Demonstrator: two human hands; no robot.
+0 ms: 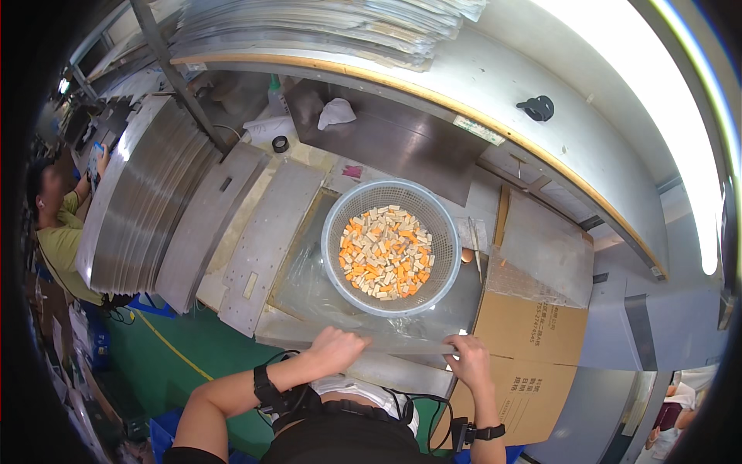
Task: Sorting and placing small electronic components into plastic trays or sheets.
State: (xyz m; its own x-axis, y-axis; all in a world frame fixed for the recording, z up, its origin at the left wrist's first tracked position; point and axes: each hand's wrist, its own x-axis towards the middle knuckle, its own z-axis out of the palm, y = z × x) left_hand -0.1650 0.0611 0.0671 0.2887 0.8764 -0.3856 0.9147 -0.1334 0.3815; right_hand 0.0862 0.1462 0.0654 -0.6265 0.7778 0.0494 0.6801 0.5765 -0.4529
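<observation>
Both hands are handling the clear plastic sheet at the near table edge, left hand and right hand each in a closed grip on it at 6 o'clock of the basket of orange and tan pieces; next seems steady, even tension.

A clear plastic sheet lay stretched flat along the near edge of the bench, just below a pale blue round basket that stood upright and held small tan and orange blocks heaped across its bottom.
</observation>
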